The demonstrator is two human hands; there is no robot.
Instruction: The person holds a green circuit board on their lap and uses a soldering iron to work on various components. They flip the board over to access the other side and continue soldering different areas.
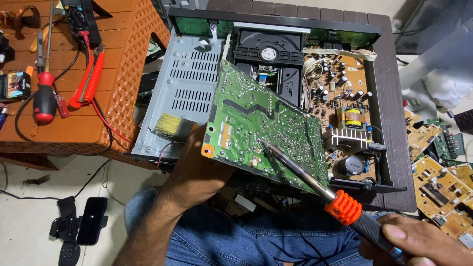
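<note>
My left hand [197,170] grips the lower left edge of a green circuit board [256,118], held tilted with its solder side up over an opened disc player chassis [189,74]. My right hand [419,241], at the bottom right, holds a soldering iron [345,207] with a black handle and orange collar. The iron's metal tip touches the board near its lower middle. A brush with yellow bristles [170,125] lies just left of my left hand, on the chassis floor.
An orange plastic stool [98,123] at the left carries a red-handled screwdriver [44,101], red pliers [91,79] and a multimeter [81,19]. A brown power board [340,98] sits inside the chassis. Loose circuit boards [438,172] lie at right. A phone [91,219] lies on the floor.
</note>
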